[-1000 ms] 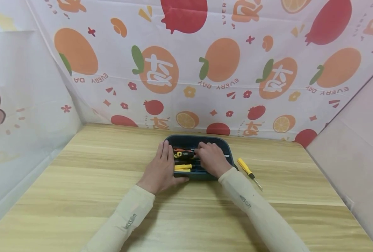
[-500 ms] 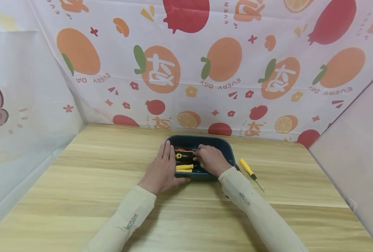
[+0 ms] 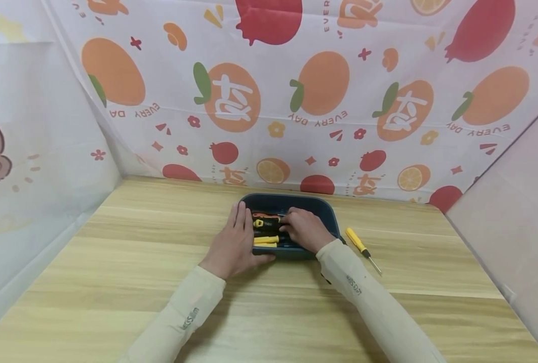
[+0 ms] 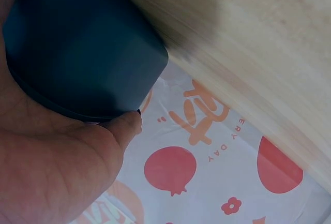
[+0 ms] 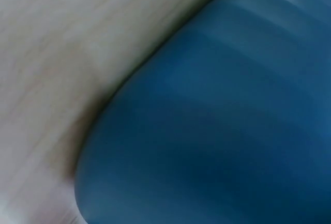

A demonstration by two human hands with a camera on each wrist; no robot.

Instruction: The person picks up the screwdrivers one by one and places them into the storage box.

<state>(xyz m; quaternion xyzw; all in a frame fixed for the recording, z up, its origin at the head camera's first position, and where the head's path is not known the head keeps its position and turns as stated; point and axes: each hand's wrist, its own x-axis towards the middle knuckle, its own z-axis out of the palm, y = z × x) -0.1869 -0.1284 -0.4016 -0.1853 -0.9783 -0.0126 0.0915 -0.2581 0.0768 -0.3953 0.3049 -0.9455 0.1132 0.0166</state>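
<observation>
A dark blue box [image 3: 316, 200] stands on the table with several hand tools in it. My left hand [image 3: 232, 247] rests against its left end, fingers extended along the side and thumb along the front wall. The left wrist view shows this hand [image 4: 62, 167] against the box wall [image 4: 88, 43]. My right hand [image 3: 307, 229] reaches inside with curled fingers, pinching a black-handled screwdriver [image 3: 267, 223] near the right end of its handle; its shaft is hidden beneath the hand. Yellow handles [image 3: 266, 240] lie in front of it, and an orange one [image 3: 264, 215] behind.
A yellow screwdriver [image 3: 357, 241] lies on the wooden table [image 3: 160, 217], right of the box, its tip toward the front. Close behind the box rises a fruit-printed cloth [image 3: 273, 146]. Only the blue box wall [image 5: 217, 115] and table show in the right wrist view.
A metal tip visible to the right of my right hand one second ago no longer shows. My left hand keeps its place on the box; the head view has shifted slightly.
</observation>
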